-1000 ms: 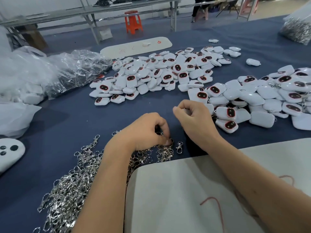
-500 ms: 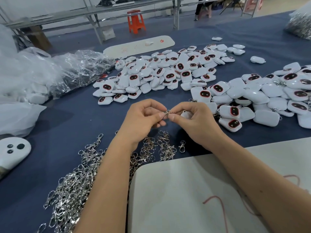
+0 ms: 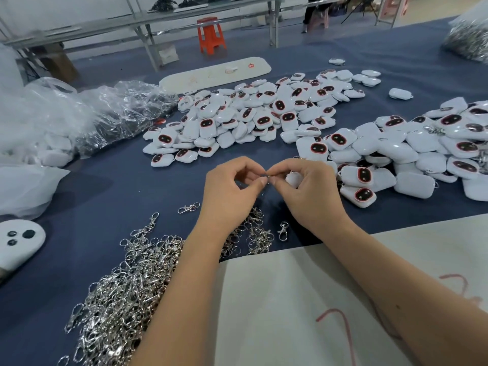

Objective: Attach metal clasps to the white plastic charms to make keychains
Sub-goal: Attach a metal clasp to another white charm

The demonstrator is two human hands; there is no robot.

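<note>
A: What differs from half a second ago?

B: Little. Both hands were already raised and meeting over the bench; now the fingertips sit tighter together, slightly farther from the clasp heap. A second ago the left hand was still down in that heap.

A: And the hands' pose?

B: The left hand has fingers curled, its grip pinching a small metal clasp between thumb and forefinger. The right hand meets it fingertip to fingertip, its grip curled round a white charm that shows only partly behind the fingers. Both forearms reach in from the near edge, the right one crossing a pale sheet.

A: Where is everything else?

B: The heap of clasps lies near left, under and beside the left forearm. One pile of white charms lies far centre, another right, touching close beside the right hand.

A: Room to move?

B: Bare blue cloth lies left of the hands, between the clasps and the far pile. Crumpled plastic bags crowd the far left.
</note>
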